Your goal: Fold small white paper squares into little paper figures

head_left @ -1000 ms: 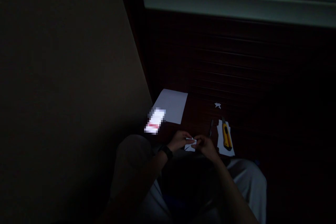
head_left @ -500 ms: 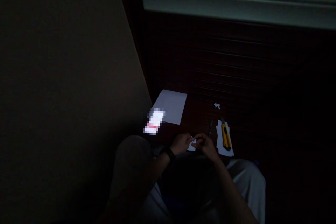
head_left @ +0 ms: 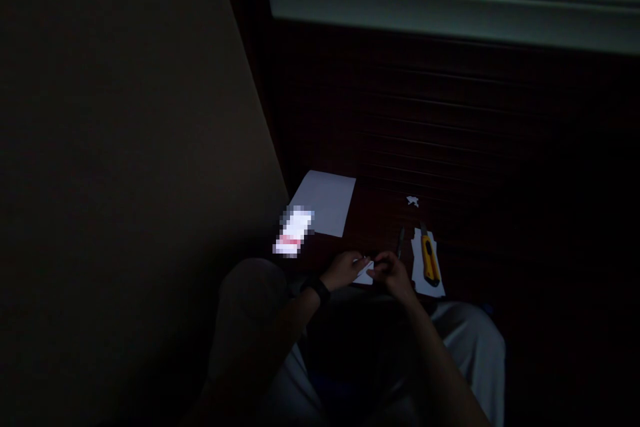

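One small paper (head_left: pixel 364 278) was in the left hand (head_left: pixel 344 270); I couldn't tell if the right hand (head_left: pixel 394 275) gripped. Folding, I guessed; pressing next needed care.

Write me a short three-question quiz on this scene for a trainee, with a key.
1. Multiple choice: What lies directly under the yellow cutter?
a) a phone
b) a white cut-out sheet
c) a cloth
2. True or false: The dark wristband is on the right wrist.
3. Fill in: The fingers of the left hand lie over a small white piece of ____.

Key:
1. b
2. False; it is on the left wrist.
3. paper
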The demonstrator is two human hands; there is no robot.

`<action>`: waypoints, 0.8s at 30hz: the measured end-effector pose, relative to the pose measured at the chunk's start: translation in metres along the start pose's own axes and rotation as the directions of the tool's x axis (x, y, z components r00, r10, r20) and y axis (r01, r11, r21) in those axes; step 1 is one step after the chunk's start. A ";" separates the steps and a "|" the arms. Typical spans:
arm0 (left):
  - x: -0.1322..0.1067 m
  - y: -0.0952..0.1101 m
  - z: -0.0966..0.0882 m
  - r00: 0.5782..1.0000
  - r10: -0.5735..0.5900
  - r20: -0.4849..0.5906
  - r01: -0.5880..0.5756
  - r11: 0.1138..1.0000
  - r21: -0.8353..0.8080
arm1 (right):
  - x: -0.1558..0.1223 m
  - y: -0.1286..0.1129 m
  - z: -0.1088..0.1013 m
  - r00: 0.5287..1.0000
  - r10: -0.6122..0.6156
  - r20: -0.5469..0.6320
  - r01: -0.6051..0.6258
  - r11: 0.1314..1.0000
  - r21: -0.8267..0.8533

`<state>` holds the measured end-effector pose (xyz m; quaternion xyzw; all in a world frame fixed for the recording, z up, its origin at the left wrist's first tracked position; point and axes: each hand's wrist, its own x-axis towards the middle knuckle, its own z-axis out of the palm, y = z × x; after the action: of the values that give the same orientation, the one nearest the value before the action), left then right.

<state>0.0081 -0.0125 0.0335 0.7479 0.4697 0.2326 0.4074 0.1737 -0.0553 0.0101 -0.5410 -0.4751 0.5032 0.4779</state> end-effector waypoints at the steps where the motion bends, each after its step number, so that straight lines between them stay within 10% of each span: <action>1: 0.000 0.000 -0.001 1.000 -0.001 0.002 0.001 1.000 -0.008 | 0.000 0.000 0.000 1.000 0.005 0.005 -0.005 1.000 0.006; 17: -0.004 0.003 -0.003 0.996 -0.090 -0.012 0.083 0.960 -0.266 | -0.003 -0.005 0.003 1.000 -0.023 0.017 0.023 0.999 -0.024; 24: -0.019 0.002 -0.006 0.959 -0.233 0.161 0.277 0.653 -0.705 | -0.002 -0.003 0.005 1.000 0.007 0.020 -0.008 0.998 0.063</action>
<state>-0.0039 -0.0274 0.0387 0.4603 0.4292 0.3177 0.7092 0.1689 -0.0566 0.0126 -0.5223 -0.4616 0.5252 0.4881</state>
